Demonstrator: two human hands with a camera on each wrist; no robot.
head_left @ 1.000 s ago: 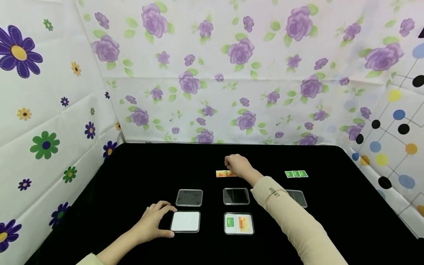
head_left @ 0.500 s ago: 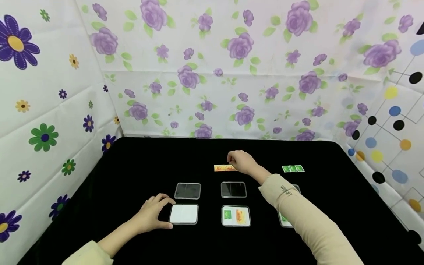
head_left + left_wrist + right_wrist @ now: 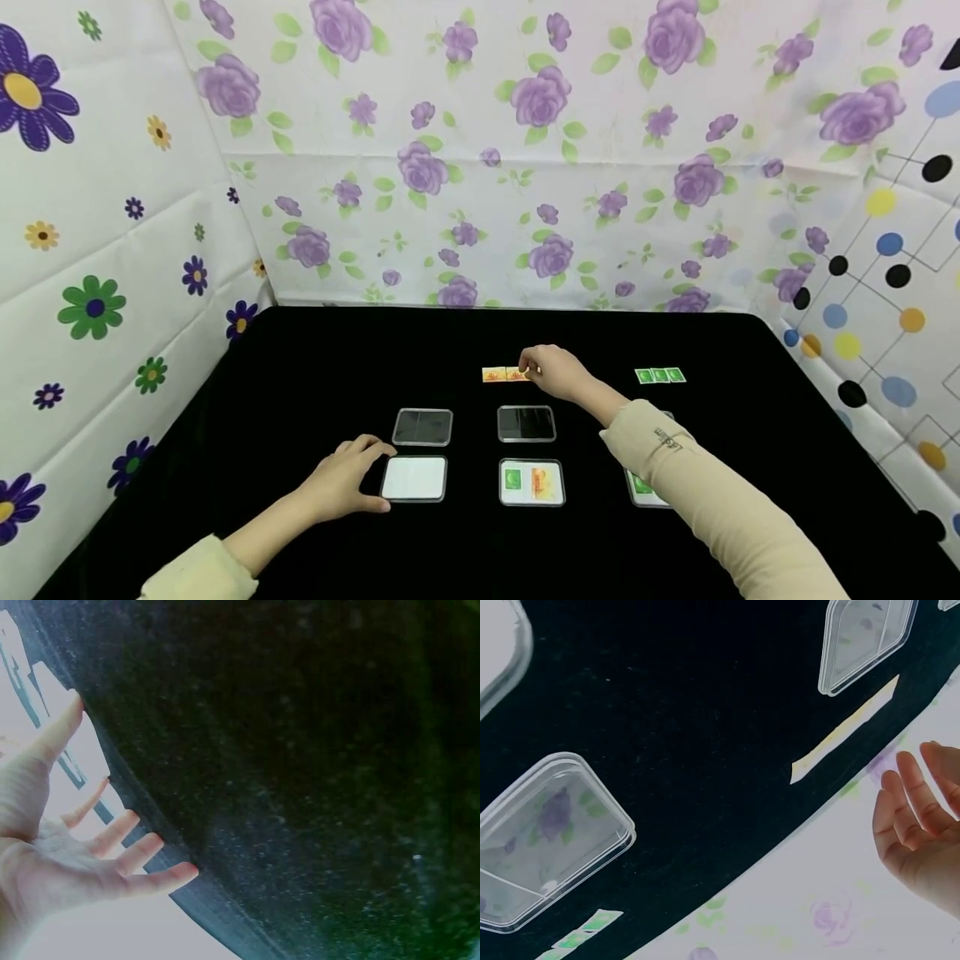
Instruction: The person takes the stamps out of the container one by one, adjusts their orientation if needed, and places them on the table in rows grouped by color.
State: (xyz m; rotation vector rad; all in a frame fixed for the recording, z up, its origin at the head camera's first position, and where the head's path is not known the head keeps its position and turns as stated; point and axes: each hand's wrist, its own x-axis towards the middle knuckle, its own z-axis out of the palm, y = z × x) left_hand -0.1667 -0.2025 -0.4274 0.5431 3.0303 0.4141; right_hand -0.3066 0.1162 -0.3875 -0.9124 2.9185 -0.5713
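Note:
My left hand [image 3: 345,481] spreads around the left side of a shallow clear case with a white face [image 3: 414,479]; index finger and thumb lie at its corners. In the left wrist view the left hand [image 3: 67,847] shows fingers extended and apart. My right hand [image 3: 558,372] hovers over the right end of a row of small orange picture cards [image 3: 495,374], partly covering it. In the right wrist view the right hand [image 3: 930,817] has loosely bent fingers with nothing between them, beside the orange row [image 3: 844,731].
A middle case [image 3: 531,482] shows one green and one orange picture; a right case [image 3: 647,496] is partly under my sleeve. Behind stand clear lids [image 3: 422,427], another lid [image 3: 527,423], and one mostly hidden. Small green cards [image 3: 660,376] lie back right on the black cloth [image 3: 337,350].
My right hand has shifted slightly right along the orange row, and its forearm too, uncovering part of the right case. The head view has tilted slightly; my left hand keeps its place.

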